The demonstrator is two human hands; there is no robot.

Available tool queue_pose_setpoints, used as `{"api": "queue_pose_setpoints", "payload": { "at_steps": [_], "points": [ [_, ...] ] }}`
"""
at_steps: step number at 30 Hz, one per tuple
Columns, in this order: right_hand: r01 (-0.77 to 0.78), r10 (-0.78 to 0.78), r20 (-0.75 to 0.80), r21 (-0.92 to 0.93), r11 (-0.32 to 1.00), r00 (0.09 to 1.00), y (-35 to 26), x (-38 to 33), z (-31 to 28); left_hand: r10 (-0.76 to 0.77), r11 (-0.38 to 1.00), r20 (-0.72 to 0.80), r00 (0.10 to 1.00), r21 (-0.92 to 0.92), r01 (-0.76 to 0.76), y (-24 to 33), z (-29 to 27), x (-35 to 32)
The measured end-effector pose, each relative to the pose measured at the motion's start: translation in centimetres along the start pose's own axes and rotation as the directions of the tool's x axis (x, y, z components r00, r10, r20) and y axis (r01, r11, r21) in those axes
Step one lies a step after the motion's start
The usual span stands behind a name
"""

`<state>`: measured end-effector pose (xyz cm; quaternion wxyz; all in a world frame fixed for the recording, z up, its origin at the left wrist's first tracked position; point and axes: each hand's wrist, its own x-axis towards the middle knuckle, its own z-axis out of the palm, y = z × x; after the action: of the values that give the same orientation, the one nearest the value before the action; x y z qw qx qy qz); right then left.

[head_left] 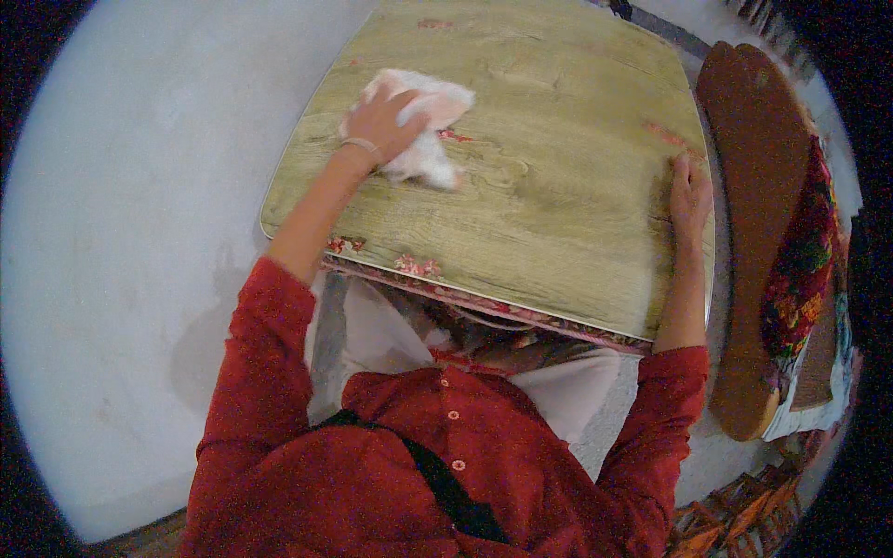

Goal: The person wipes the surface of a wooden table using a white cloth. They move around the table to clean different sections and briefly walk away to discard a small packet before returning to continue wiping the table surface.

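Observation:
A low wooden-patterned table (pixel 549 158), yellowish with small red flower prints, stands in front of me. Pressed down on its left part, my left hand (pixel 386 123) holds a crumpled white and pale pink cloth (pixel 435 160); both look slightly smeared by motion. The fingers bend over the cloth, which spreads out on both sides of the hand. At the table's right edge, my right hand (pixel 690 197) is closed on the rim, the fingers curled and partly hidden.
A pale wall (pixel 139 186) runs along the left. Right of the table lies a long brown padded piece (pixel 755 214), with a colourful flowered cloth (pixel 805 279) beside it. An orange-brown woven item (pixel 744 516) is at the lower right. My legs are bent beneath the table's near edge.

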<state>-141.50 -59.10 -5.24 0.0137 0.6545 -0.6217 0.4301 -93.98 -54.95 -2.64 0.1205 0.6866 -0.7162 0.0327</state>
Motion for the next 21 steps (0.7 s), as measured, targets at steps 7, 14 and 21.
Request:
{"api": "queue_pose_setpoints", "payload": {
  "at_steps": [7,14,21],
  "points": [
    [-0.018,0.017,0.033,0.021,1.000,0.999,0.4,-0.4,-0.8,0.409,0.910,-0.004,0.912,-0.068,-0.409,16.4,1.7,-1.8],
    [-0.012,0.009,0.032,0.085,0.996,0.999,0.6,-0.4,-1.2,0.533,0.811,-0.030,0.846,-0.267,-0.521,14.0,-2.1,-11.4],
    [0.345,-0.367,-0.075,-0.214,0.914,0.927,-5.2,-1.1,-2.3,0.135,0.876,-0.106,0.985,-0.451,-0.169,4.3,-4.0,-14.9]
  ]
}}
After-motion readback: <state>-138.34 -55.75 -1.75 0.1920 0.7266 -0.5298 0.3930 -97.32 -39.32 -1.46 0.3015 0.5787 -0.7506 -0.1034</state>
